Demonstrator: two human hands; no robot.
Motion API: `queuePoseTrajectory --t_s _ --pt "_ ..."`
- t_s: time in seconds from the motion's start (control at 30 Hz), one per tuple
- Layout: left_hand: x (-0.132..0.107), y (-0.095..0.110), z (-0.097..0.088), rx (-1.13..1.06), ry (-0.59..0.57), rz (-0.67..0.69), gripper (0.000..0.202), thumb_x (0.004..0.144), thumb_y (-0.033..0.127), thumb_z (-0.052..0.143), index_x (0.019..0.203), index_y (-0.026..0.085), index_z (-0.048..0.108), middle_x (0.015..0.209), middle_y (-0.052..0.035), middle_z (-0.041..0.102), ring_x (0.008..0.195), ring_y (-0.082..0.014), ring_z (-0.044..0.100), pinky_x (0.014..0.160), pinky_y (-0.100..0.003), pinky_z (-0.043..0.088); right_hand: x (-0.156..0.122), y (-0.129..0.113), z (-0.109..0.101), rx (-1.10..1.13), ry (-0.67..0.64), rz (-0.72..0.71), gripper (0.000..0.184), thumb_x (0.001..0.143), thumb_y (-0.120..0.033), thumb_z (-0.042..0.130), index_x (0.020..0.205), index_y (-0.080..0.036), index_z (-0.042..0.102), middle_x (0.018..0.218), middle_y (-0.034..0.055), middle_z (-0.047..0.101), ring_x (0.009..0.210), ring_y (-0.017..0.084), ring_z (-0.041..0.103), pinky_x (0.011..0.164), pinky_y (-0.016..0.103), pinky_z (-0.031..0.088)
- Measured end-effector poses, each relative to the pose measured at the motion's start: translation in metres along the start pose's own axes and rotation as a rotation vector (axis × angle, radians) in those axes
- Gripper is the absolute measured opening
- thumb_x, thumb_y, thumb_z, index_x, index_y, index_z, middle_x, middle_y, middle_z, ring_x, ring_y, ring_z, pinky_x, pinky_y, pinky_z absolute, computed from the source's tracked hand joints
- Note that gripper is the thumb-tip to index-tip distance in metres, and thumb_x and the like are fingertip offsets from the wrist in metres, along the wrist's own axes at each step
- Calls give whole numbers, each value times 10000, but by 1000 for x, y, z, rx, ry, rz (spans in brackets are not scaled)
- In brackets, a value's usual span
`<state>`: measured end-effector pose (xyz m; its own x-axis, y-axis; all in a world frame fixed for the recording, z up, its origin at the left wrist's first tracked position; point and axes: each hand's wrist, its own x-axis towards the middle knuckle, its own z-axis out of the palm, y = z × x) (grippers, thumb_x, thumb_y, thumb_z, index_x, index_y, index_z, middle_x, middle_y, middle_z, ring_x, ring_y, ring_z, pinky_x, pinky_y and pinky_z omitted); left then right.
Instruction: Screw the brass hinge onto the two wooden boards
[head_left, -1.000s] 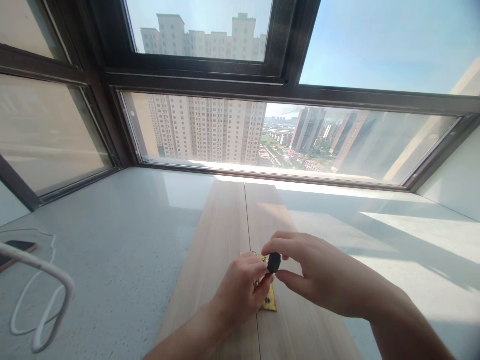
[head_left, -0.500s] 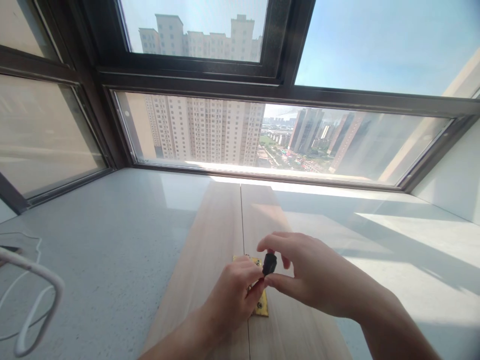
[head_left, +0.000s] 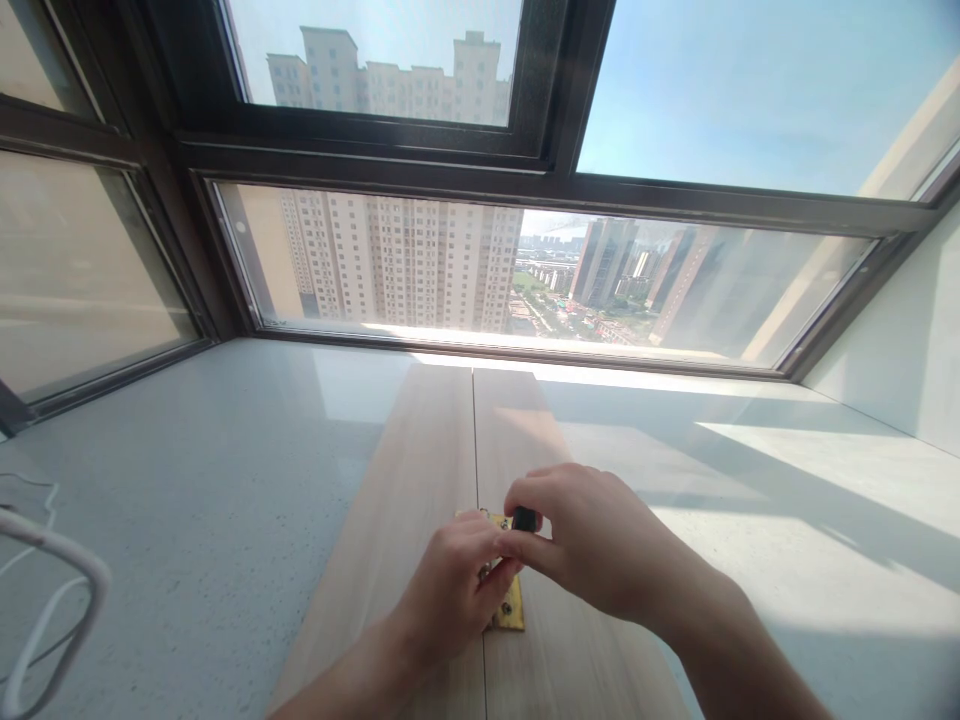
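Observation:
Two pale wooden boards (head_left: 420,470) lie side by side on a grey sill. A brass hinge (head_left: 511,608) with screw holes sits across their seam. My left hand (head_left: 450,590) rests on the hinge with its fingers curled, pressing it against the boards. My right hand (head_left: 592,535) pinches a small black tool handle (head_left: 524,519) between thumb and fingers, held upright over the hinge's far end. The tool's tip is hidden behind my fingers.
A grey speckled windowsill (head_left: 210,500) runs under a large dark-framed window (head_left: 525,180). A white cable (head_left: 52,590) loops at the left edge. A white wall (head_left: 900,350) stands at the right.
My right hand has closed further round the black handle and turned it, so less of it shows. Both hands have drifted left in the picture as the head turned right.

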<state>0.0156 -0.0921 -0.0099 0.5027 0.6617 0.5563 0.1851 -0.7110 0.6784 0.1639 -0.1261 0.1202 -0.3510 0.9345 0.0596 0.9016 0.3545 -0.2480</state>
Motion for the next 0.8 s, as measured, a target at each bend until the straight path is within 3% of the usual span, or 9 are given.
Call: queuePoseTrajectory --t_s 0.1,0.23,0.47,0.63,0.8 --pt "0 1 0 24 -3 -32 214 840 144 495 627 159 498 667 -38 588 672 -156 508 618 -255 373 -4 0 -4 40 3 -52 53 803 -254 600 837 -238 637 796 -25 632 667 132 514 565 253 289" --pt "0 3 -2 3 -39 -31 168 869 160 487 720 164 567 741 -44 626 745 -168 541 692 -269 406 -4 1 -6 47 -4 -51 87 810 -188 551 737 -220 585 722 -30 604 648 123 490 556 247 281" --pt "-1 1 -1 15 28 15 190 854 160 510 673 164 567 675 -32 612 675 -151 520 626 -249 381 -2 -1 -3 -31 9 34 298 801 -405 627 640 -198 486 606 -24 545 547 120 412 493 258 220" --pt "0 4 -2 39 -3 7 191 858 156 489 696 162 589 697 -50 615 697 -165 541 640 -261 407 -8 0 -7 43 -18 -37 49 818 -274 598 783 -240 589 749 -33 611 667 135 497 571 253 305" --pt "-1 3 -2 59 -12 11 158 855 158 507 792 156 652 737 -69 651 730 -182 557 667 -275 430 -5 2 -7 12 -34 2 138 829 -258 563 697 -220 544 699 -31 606 641 142 493 544 258 287"
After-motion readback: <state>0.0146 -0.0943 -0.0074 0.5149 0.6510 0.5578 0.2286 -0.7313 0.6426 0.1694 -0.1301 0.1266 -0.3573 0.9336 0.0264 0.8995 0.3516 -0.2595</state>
